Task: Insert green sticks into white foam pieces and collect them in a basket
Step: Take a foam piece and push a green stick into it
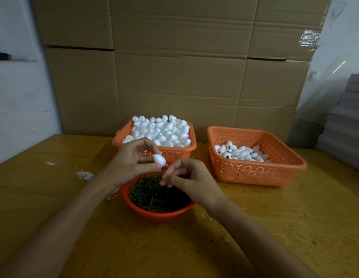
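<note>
Left hand (132, 159) pinches a foam piece (159, 159); right hand (191, 177) is pinched, contents unclear. Bowl (154, 215) holds sticks (154, 195); left basket (174, 151) and right basket (255, 174) hold foam (160, 131).

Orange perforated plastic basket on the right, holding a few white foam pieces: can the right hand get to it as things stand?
Probably yes. The right hand is over the round red bowl of green sticks; the orange perforated basket sits to its right, open-topped, with nothing between.

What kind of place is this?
Probably a small craft workshop or storeroom: big brown cardboard boxes stacked behind a yellow wooden table, an orange plastic basket heaped with white foam pieces, and a red round bowl of green sticks.
</note>
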The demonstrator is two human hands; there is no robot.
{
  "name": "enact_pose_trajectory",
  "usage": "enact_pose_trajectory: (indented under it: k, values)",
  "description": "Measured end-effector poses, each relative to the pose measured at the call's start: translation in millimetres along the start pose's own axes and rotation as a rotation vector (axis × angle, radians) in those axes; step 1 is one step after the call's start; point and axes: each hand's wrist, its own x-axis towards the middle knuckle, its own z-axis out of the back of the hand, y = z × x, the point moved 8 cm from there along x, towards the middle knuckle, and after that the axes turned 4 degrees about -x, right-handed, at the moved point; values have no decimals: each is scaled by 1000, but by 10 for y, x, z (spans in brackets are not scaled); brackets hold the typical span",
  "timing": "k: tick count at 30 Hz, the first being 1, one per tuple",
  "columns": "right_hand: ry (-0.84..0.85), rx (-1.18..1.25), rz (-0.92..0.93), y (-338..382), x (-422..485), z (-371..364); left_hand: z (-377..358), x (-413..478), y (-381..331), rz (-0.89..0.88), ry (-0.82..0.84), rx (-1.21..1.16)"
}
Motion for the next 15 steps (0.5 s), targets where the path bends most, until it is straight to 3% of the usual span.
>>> enact_pose_trajectory:
  k: [15]
  values:
    - [-160, 183, 10, 13, -20, 187, 31, -15, -7, 52, -17, -120]
